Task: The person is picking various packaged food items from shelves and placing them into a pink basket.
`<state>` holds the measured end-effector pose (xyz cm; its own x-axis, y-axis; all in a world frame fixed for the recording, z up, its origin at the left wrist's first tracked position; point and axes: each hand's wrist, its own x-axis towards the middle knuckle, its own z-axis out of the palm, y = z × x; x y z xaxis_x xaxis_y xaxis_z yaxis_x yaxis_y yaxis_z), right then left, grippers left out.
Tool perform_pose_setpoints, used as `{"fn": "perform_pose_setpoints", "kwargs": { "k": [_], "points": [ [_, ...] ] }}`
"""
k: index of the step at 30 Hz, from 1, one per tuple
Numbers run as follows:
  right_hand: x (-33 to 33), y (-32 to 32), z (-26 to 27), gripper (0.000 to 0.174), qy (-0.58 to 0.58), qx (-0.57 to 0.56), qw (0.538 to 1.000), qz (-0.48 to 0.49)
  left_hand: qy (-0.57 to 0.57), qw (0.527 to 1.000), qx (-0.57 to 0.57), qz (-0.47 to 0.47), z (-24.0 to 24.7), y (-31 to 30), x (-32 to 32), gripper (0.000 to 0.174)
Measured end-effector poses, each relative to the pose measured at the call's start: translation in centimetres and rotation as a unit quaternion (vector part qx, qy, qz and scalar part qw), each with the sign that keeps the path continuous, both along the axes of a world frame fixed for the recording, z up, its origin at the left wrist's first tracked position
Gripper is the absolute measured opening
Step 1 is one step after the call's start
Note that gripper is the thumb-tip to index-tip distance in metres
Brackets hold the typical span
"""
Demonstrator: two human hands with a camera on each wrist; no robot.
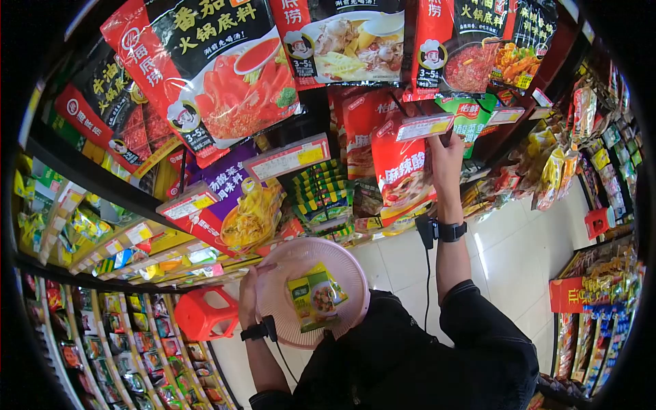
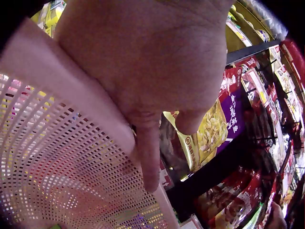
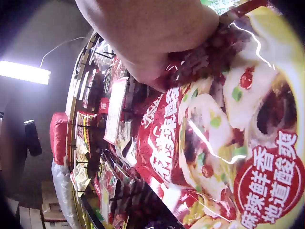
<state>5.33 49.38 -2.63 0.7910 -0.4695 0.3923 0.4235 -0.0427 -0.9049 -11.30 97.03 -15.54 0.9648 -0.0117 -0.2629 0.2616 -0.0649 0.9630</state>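
My left hand [image 1: 247, 295] holds the rim of a round pink plastic basket [image 1: 360, 273]; in the left wrist view one finger [image 2: 149, 162] lies straight along that rim. Inside the basket lies a small green-and-yellow seasoning packet [image 1: 318, 298]. My right hand [image 1: 447, 164] reaches up to the rack and grips the right edge of a red seasoning packet [image 1: 403, 174] with a picture of food on it. In the right wrist view this red packet [image 3: 214, 129] fills much of the frame, and the fingertips are hidden at its edge.
Large hotpot-base packets [image 1: 232, 89] hang above. Price tags [image 1: 425, 127] stick out on hooks near the right hand. A purple-and-red packet [image 1: 246, 205] hangs left of the red one. A red plastic stool [image 1: 205, 314] stands on the tiled floor [image 1: 506, 253] at the left.
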Motion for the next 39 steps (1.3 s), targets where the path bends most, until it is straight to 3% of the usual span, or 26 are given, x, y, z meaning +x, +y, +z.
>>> {"fn": "perform_pose_setpoints", "kwargs": {
  "k": [2,5,14,19,24,32,34,37,39],
  "points": [
    [-0.3,-0.6,-0.4,0.021,0.031,-0.073,0.997,-0.015,0.019,1.000,-0.004,0.008,0.1,-0.1,0.1,0.073],
    [-1.1,-0.6,-0.3,0.023,0.039,-0.085,0.994,-0.053,0.008,1.000,0.023,0.002,-0.9,0.4,0.3,0.072],
    [-2.3,-0.6,2.0,0.032,0.018,-0.090,0.995,0.048,0.010,0.999,0.041,-0.001,-0.2,0.3,0.7,0.073],
    [-1.5,0.3,2.8,0.031,-0.026,-0.024,0.998,0.045,0.008,0.998,0.061,-0.008,-0.2,1.1,0.9,0.072],
    [-0.6,0.1,2.5,0.026,0.060,0.007,0.996,0.069,0.034,0.999,0.010,0.010,0.9,0.7,0.5,0.070],
    [0.6,0.2,0.2,0.015,0.071,0.058,0.991,0.101,0.014,0.998,0.044,0.032,0.1,1.7,0.4,0.066],
    [0.7,0.8,0.7,0.011,-0.020,0.165,0.978,0.123,0.003,0.999,0.048,0.023,-0.3,2.3,0.3,0.066],
    [0.3,1.4,2.1,0.010,-0.045,0.082,0.994,0.055,-0.010,0.999,0.048,0.018,-1.1,2.9,0.1,0.066],
    [0.0,2.2,3.1,0.010,-0.048,0.098,0.993,0.034,-0.013,0.999,0.046,0.018,-1.6,3.3,0.0,0.065]
  ]
}}
